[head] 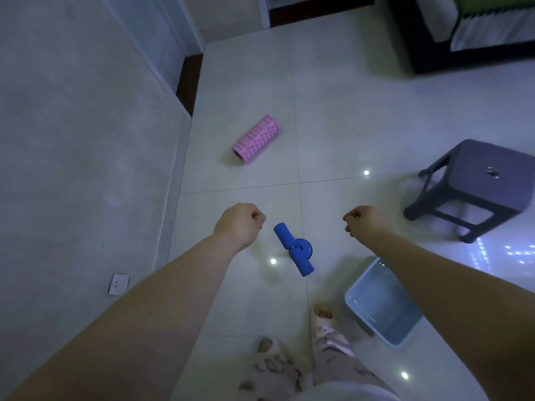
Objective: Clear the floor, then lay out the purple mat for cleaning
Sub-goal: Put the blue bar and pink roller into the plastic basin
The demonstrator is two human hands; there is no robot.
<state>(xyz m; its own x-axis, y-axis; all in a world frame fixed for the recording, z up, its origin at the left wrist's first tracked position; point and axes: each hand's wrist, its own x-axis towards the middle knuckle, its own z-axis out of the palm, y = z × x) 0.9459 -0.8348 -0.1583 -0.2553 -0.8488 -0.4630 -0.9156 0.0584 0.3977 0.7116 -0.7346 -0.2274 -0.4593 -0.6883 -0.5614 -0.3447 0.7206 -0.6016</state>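
A pink ridged foam roller (256,139) lies on the tiled floor, ahead of me and near the left wall. A blue ab wheel with two foam handles (294,249) lies on the floor between my arms. My left hand (239,223) is held out above the floor to the left of the wheel, fingers curled into a fist with nothing in it. My right hand (365,222) is held out to the right of the wheel, also a fist holding nothing. No purple mat is in view.
A dark grey plastic stool (474,189) stands at the right. A light blue basin (382,303) with water sits on the floor by my right foot. A wall with a socket (118,283) runs along the left. A dark bed frame (428,50) is at the far right.
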